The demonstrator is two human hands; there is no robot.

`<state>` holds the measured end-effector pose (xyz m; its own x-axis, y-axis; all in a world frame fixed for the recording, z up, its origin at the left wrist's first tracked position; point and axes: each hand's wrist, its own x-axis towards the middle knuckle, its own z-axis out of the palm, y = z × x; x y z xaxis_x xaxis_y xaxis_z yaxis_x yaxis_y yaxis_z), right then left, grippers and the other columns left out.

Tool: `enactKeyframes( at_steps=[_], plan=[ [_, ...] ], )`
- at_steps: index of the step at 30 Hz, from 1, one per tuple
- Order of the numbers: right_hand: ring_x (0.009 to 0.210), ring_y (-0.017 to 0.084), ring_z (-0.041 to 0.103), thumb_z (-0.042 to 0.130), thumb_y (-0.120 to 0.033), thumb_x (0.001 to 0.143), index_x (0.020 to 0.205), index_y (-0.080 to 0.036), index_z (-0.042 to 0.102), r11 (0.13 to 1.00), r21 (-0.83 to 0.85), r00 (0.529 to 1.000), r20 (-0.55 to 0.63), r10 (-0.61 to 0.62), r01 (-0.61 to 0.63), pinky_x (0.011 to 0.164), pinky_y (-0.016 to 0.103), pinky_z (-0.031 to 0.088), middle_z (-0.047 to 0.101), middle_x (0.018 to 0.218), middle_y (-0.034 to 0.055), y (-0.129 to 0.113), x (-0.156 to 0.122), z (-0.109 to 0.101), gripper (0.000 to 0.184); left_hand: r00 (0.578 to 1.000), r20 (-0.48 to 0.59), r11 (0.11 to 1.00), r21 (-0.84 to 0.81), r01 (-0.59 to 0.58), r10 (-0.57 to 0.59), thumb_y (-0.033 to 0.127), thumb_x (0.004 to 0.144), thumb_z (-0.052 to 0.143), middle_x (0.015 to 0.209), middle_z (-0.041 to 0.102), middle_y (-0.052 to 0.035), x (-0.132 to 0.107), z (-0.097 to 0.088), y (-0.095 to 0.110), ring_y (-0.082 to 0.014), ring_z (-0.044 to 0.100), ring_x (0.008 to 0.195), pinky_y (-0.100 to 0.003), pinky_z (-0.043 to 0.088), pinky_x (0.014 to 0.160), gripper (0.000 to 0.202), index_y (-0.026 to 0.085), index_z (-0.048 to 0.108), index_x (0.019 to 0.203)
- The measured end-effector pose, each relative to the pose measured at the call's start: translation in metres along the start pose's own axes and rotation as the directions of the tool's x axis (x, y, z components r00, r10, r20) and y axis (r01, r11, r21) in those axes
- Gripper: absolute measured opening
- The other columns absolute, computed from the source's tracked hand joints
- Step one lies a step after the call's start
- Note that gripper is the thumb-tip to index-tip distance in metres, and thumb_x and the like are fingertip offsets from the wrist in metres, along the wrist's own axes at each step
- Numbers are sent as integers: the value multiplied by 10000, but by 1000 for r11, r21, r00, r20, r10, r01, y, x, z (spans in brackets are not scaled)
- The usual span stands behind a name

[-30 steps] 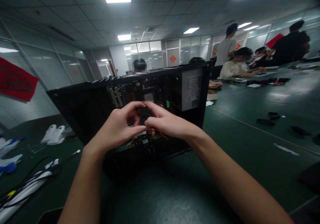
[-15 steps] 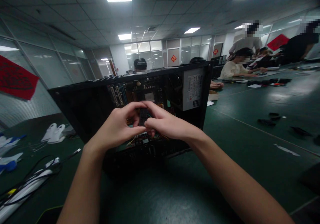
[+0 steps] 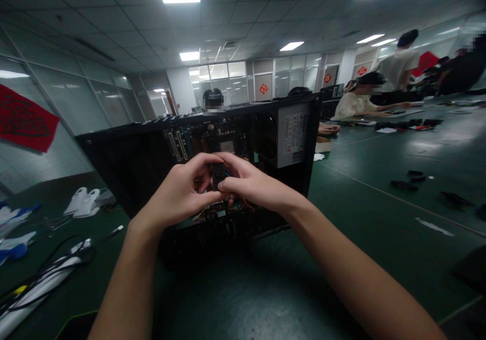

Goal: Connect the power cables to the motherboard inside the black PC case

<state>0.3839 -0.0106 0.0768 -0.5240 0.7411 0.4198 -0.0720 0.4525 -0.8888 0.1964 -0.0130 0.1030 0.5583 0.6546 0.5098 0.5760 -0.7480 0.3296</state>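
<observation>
An open black computer case [image 3: 125, 163] lies on the green table [image 3: 372, 218], its motherboard and power supply [image 3: 292, 133] facing me. Both my hands meet in front of the motherboard. My left hand [image 3: 178, 196] and my right hand [image 3: 252, 185] pinch a small dark component [image 3: 217, 172] from either side, fingers closed on it. What the component is stays unclear; it sits just over the board's lower middle. My forearms reach in from the bottom edge.
White parts [image 3: 81, 202] and black cables [image 3: 41, 274] lie on the table at the left. Small dark pieces [image 3: 415, 179] are scattered at the right. Several people sit and stand at the far right tables. Glass partitions line the back.
My hands hold nearly the same pinch on the component. A standing person in the background has walked to the right.
</observation>
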Motion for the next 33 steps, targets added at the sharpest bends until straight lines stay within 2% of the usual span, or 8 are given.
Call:
enactKeyframes(
  at_steps=[5,8,14,19,24,27,30,33],
  plan=[
    [936,171,582,562,-118,735,1215,-190,555,995,21,995,-8,-102,102,757,274,521,631,1067,30,1,2,-3,485,1000,-17,1000,-5,-6,6,302,785,721,607,456,89,0,2,5,-90,462,542,-198,349,516,475,170,564,1213],
    [979,183,575,563,-115,725,1195,-188,563,991,21,992,-7,-129,129,821,302,514,632,1055,28,1,2,-5,476,1000,-22,1000,-4,-20,19,305,778,729,622,467,86,0,4,7,-88,462,551,-198,355,525,476,173,568,1207],
    [948,178,578,575,-122,716,1150,-187,572,993,11,993,7,-115,115,798,293,515,626,1019,18,3,2,-4,439,1000,-9,1000,-8,-24,24,276,760,729,627,478,87,-1,3,8,-83,455,549,-188,346,515,469,175,568,1189],
    [938,177,578,580,-127,719,1184,-190,559,995,18,995,21,-102,102,752,272,516,619,1015,16,5,2,-3,469,1000,3,1000,-8,-14,14,262,760,722,623,463,87,-2,1,7,-86,456,551,-190,340,514,476,178,568,1202],
    [957,175,582,579,-130,747,1203,-186,556,994,-18,994,16,-106,106,741,261,522,619,1090,30,6,2,-1,460,1000,14,1000,-7,-12,12,247,759,710,625,443,85,-1,1,5,-89,449,555,-192,342,520,495,179,567,1228],
    [975,176,597,580,-156,804,1278,-194,526,989,-89,992,58,-111,116,784,277,532,629,1114,37,6,2,-6,478,999,34,1000,-8,-11,11,318,776,728,622,421,83,-1,0,1,-92,436,554,-195,336,516,514,175,568,1243],
    [976,174,614,531,-184,892,1399,-206,436,957,-224,982,85,-171,186,866,327,529,650,1084,40,8,2,-22,516,998,70,1000,-25,1,0,408,787,746,625,427,81,-1,1,-5,-93,434,556,-196,342,520,569,165,557,1265],
    [991,189,621,464,-149,936,1462,-202,388,824,-498,956,33,-293,270,923,386,513,658,1083,68,20,5,-43,535,995,95,996,-77,38,-31,433,784,758,639,429,78,1,6,-13,-92,438,572,-195,365,539,598,157,553,1274]
  ],
)
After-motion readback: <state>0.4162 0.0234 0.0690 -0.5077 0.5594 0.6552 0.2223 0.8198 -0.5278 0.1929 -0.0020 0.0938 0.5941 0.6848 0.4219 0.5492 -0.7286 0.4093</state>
